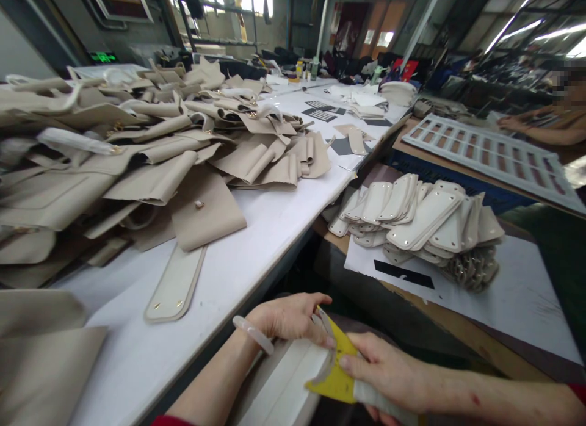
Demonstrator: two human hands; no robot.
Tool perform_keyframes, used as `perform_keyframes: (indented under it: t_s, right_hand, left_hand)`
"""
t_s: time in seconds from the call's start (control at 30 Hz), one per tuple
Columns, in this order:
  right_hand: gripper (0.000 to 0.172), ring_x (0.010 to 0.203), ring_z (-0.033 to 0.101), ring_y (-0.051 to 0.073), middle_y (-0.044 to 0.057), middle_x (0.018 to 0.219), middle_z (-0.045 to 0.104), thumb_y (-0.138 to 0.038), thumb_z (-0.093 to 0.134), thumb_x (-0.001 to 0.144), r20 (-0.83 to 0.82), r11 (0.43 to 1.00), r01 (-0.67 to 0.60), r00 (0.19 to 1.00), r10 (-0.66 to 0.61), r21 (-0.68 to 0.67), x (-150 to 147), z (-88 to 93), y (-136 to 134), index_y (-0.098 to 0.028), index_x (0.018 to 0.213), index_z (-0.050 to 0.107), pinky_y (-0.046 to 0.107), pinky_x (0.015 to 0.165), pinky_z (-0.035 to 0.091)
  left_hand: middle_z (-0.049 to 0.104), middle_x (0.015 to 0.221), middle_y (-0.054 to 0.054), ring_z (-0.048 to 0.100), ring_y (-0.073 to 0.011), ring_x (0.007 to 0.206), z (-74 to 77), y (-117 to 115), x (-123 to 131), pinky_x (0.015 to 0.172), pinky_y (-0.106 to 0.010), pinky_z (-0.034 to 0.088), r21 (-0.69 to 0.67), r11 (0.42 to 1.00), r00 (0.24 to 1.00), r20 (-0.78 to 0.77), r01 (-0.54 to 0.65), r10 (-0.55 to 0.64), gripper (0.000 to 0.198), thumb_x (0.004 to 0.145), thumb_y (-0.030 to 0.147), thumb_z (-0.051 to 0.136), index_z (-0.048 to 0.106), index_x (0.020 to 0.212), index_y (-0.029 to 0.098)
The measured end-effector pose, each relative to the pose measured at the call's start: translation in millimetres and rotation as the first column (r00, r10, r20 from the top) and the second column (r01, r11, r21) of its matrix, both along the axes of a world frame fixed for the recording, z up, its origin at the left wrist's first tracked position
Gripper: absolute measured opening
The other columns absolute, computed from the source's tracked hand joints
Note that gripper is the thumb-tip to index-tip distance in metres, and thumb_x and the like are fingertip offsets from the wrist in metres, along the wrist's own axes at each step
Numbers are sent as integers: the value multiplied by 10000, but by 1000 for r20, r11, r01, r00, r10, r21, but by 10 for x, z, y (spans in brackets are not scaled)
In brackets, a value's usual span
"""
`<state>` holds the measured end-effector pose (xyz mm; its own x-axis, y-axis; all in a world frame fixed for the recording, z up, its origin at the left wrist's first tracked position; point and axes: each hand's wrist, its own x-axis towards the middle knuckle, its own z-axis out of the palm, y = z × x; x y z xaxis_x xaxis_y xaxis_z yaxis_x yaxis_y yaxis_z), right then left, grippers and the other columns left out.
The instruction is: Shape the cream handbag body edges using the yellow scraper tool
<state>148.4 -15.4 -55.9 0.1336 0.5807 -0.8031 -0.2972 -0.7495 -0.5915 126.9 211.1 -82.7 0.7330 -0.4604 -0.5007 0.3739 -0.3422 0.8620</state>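
the right hand (394,370) pinches a yellow piece (337,382). just left, the left hand (293,316) curls its fingers over a pale block (293,372).

Bg dim; bright multi-pane windows (260,0) up top, glare from long white overhead light strips (561,33) top R. Flat white tabletop (274,231) well lit, dark shadow below. Edges stretched, wide-angle; R bg blurry.

A smooth, pale, translucent bangle (253,335) circles the left wrist (262,320), while a red left sleeve (171,421) and red right sleeve (578,397) stop short of the bare hands (292,317).
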Motion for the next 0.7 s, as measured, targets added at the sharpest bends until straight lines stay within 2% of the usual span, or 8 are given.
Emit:
perform_keyframes:
  t_s: [0.13,0.27,0.37,0.43,0.5,0.6,0.7]
  right_hand:
    - [567,321,449,84,-45,526,553,-675,480,851,-6,998,35,999,-34,51,-81,-74,60,-182,1125,416,153,322,385]
    - [742,360,470,94,-28,489,534,-828,455,749,64,977,134,987,-146,164,-241,-157,134,-150,1052,470,151,341,363]
    - [767,361,445,86,-21,473,511,-866,402,741,79,948,190,973,-216,256,-383,-256,179,-139,955,523,149,338,306]
    - [775,350,425,85,-12,462,506,-869,363,753,76,939,206,969,-235,274,-467,-344,214,-132,904,550,158,339,289]
    - [786,337,413,88,0,451,508,-887,345,736,67,936,225,965,-252,271,-533,-427,255,-136,851,549,172,344,285]
    - [785,332,409,95,19,449,509,-905,311,725,10,932,250,965,-261,261,-595,-494,274,-153,778,531,192,355,283]
    - [778,407,461,105,27,497,525,-902,366,726,-92,926,214,977,-195,310,-620,-461,137,-149,737,560,210,414,342]
  left_hand:
    - [670,1205,-114,639,-250,1000,-32,6,-4,786,-301,485,-42,999,1000,-14,-23,22,1082,629,441,840,295,1521,163]
    - [661,1174,-89,647,-208,926,-28,-2,-13,754,-294,489,-139,988,996,-68,-66,57,1172,621,326,853,150,1551,217]
    - [630,1195,-92,636,-187,887,34,-35,-31,744,-305,499,-178,976,990,-90,-122,107,1186,606,264,849,121,1542,210]
    - [587,1266,-115,633,-183,891,90,-60,-63,775,-323,500,-139,979,988,-61,-148,141,1147,624,300,847,147,1527,202]
    - [536,1352,-143,618,-216,1026,148,-75,-128,883,-356,485,-79,976,979,3,-204,205,1055,677,401,825,207,1506,192]
    - [487,1428,-165,487,-254,1285,249,-79,-307,1072,-379,386,-38,938,934,89,-345,347,862,797,573,685,321,1453,148]
    - [534,1410,-118,483,-238,1300,367,-94,-560,1117,-356,341,59,886,883,138,-460,449,646,901,610,525,486,1362,160]
